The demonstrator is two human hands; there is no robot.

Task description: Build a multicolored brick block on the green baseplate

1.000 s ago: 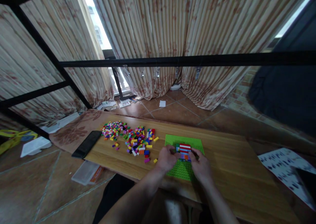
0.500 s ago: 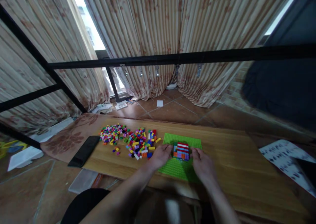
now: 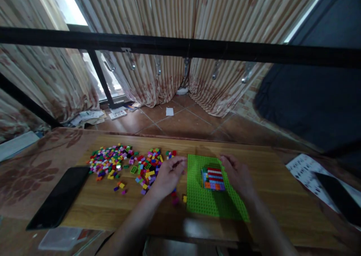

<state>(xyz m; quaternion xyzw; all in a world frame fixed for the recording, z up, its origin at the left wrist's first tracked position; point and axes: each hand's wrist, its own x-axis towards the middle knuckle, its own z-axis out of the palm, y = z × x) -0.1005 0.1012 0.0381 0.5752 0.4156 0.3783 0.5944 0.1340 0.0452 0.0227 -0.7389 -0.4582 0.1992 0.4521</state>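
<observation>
A brick build (image 3: 216,179) with red and white stripes on top and blue, orange and purple bricks along its near side sits on a green baseplate (image 3: 197,201). Just past the plate's left edge, my left hand (image 3: 170,173) hovers over the right side of a loose brick pile, fingers loosely bent and apart from the build. To the right of the build, my right hand (image 3: 236,169) is over the plate's right side, fingers loosely bent with no brick visible in them. Both hands are off the build.
Small bricks (image 3: 108,160) lie in a heap at the left, with larger loose bricks (image 3: 150,165) beside it. A black phone-like slab (image 3: 60,196) lies at the table's left end. A printed sheet (image 3: 303,179) with a dark device (image 3: 338,196) is at right. A black rail (image 3: 169,47) crosses ahead.
Both hands have come away from the sides of the build, the left one moving left towards the loose bricks. The build stays on the baseplate. The camera view has shifted.
</observation>
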